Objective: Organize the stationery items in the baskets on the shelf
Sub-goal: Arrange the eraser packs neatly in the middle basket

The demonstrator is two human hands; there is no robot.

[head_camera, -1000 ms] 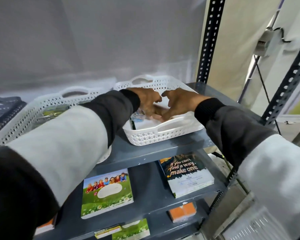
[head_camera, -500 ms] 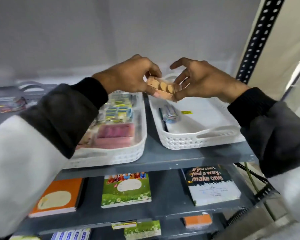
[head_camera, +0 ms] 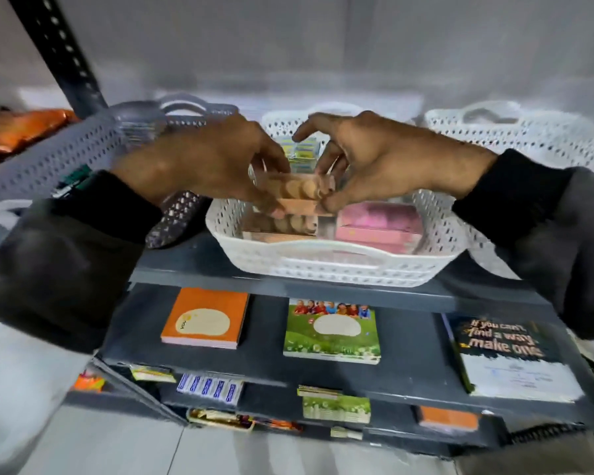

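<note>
Left hand (head_camera: 216,166) and right hand (head_camera: 384,162) together pinching a clear orange box (head_camera: 299,197) above the middle white basket (head_camera: 323,265), a like box (head_camera: 282,224) and pink boxes (head_camera: 378,222) inside, grey basket (head_camera: 66,156) left, white basket (head_camera: 546,132) right, notebooks (head_camera: 331,332) on the shelf (head_camera: 408,341) below

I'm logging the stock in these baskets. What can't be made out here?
- Head view: small packet blurred, ends covered by left hand and right hand.
- Middle basket: rear items behind the hands.
- Grey basket: contents motion-blurred.
- Right basket: inside hidden by right sleeve.
</note>
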